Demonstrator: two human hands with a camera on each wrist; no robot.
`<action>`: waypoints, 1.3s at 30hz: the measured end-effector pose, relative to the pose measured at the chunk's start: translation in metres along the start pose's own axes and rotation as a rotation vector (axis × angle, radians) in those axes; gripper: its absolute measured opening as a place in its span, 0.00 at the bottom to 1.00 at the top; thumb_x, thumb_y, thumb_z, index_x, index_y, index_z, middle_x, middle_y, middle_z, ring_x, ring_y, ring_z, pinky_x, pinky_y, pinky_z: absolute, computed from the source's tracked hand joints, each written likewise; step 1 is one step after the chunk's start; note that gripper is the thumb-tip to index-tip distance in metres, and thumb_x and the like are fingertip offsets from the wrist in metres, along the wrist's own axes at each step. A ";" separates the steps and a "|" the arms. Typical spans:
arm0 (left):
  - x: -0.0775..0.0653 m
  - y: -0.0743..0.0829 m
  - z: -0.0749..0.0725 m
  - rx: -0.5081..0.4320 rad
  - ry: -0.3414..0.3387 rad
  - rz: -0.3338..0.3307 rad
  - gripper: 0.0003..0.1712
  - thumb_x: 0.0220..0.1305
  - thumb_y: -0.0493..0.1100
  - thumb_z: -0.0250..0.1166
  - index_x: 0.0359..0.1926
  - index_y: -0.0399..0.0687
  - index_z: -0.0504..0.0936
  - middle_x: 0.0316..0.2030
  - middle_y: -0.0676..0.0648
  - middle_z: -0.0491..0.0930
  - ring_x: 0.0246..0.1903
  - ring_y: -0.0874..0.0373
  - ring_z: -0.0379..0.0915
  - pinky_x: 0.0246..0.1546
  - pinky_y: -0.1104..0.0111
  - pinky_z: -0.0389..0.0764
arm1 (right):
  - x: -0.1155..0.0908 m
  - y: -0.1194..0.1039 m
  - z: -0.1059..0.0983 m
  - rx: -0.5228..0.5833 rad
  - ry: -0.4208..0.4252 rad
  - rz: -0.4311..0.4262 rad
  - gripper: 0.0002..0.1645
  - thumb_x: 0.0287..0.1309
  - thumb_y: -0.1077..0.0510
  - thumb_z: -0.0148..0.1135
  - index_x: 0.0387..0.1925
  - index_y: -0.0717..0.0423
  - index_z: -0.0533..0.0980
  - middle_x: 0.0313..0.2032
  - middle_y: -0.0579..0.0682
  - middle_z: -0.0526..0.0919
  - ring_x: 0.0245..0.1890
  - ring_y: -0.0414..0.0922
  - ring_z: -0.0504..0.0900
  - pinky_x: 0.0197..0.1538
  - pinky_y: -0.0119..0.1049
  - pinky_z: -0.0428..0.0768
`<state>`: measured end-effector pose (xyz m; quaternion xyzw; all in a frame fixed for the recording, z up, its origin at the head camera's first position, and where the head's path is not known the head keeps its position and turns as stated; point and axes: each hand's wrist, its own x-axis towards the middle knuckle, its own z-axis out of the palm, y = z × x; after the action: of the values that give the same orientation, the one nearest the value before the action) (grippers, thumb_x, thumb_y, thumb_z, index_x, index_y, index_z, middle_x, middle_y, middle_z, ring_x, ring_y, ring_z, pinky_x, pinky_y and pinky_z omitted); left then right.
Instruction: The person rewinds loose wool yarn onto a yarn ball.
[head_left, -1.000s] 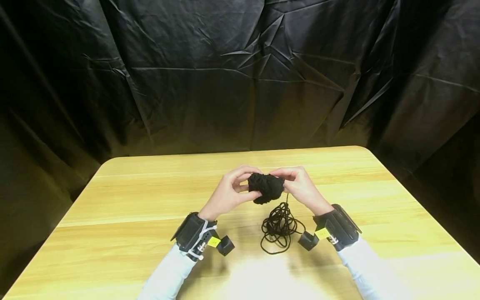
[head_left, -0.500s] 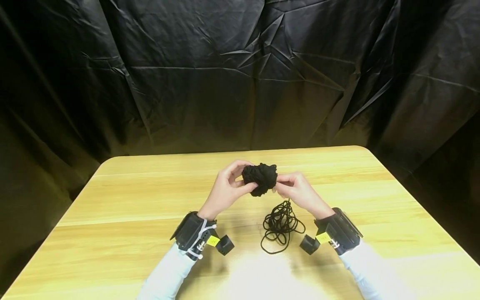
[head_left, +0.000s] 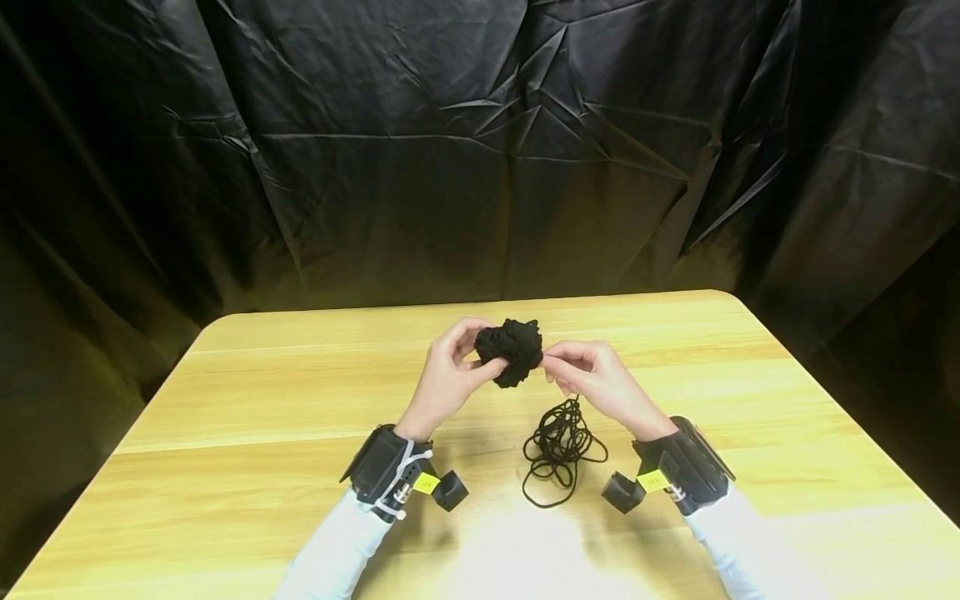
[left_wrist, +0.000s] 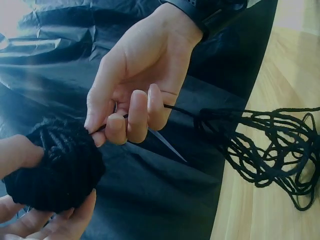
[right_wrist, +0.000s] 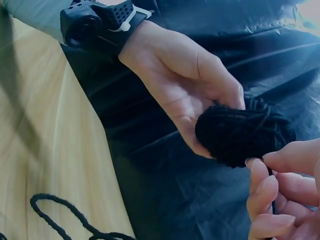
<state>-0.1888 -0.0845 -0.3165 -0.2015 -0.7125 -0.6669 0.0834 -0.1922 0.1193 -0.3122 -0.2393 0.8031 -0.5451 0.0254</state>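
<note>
Black yarn, wound into a ball, sits in the left hand, held above the wooden surface. From my end I see that hand curved round it, thumb pressed into the near side and fingers behind. The right hand is narrow: thumb and forefinger pinch a strand right at the ball's edge, and the other fingers curl loosely beneath.

Against the head view of a second ago, the ball has shifted left and slightly farther from me, and its outline has changed, so a different side seems to face my camera. The left hand has travelled with it. The right hand's fingertips, which lay along the ball's upper right edge back then, are now together at its lower right. Half a second ago they were already at the right side, with the ball a touch nearer them.

Below, the loose loops of the same black cord lie on the surface, in nearly the same place as before. My left wrist view shows the strand running from the right hand back to them. The wrinkled black sheet behind looks unchanged.
</note>
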 end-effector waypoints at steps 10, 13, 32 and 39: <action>0.001 -0.003 0.001 0.132 0.067 -0.039 0.20 0.44 0.28 0.66 0.41 0.35 0.73 0.39 0.39 0.76 0.42 0.50 0.75 0.42 0.61 0.77 | -0.003 -0.009 0.000 -0.012 0.099 -0.038 0.12 0.58 0.57 0.55 0.35 0.63 0.78 0.23 0.51 0.74 0.21 0.38 0.69 0.26 0.28 0.70; 0.001 -0.003 0.002 0.196 0.070 -0.040 0.22 0.44 0.30 0.67 0.44 0.37 0.72 0.39 0.39 0.77 0.42 0.50 0.75 0.46 0.60 0.75 | -0.004 -0.014 0.004 -0.035 0.133 -0.069 0.12 0.57 0.59 0.56 0.37 0.63 0.79 0.27 0.51 0.79 0.25 0.39 0.74 0.30 0.29 0.74; -0.001 -0.003 0.005 0.193 -0.021 -0.071 0.28 0.53 0.33 0.61 0.57 0.49 0.70 0.37 0.39 0.71 0.16 0.55 0.76 0.22 0.69 0.79 | -0.009 -0.020 0.035 -0.141 0.106 -0.268 0.07 0.57 0.61 0.56 0.32 0.59 0.79 0.20 0.48 0.76 0.14 0.35 0.66 0.18 0.27 0.65; 0.000 -0.004 0.006 0.174 0.022 -0.067 0.23 0.52 0.32 0.62 0.51 0.43 0.72 0.43 0.37 0.73 0.21 0.52 0.78 0.22 0.69 0.78 | -0.012 -0.017 0.047 -0.156 0.029 -0.314 0.07 0.58 0.61 0.55 0.28 0.56 0.78 0.16 0.42 0.72 0.12 0.33 0.65 0.16 0.26 0.65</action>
<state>-0.1898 -0.0791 -0.3205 -0.1622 -0.7731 -0.6072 0.0858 -0.1614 0.0783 -0.3186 -0.3553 0.7960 -0.4817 -0.0903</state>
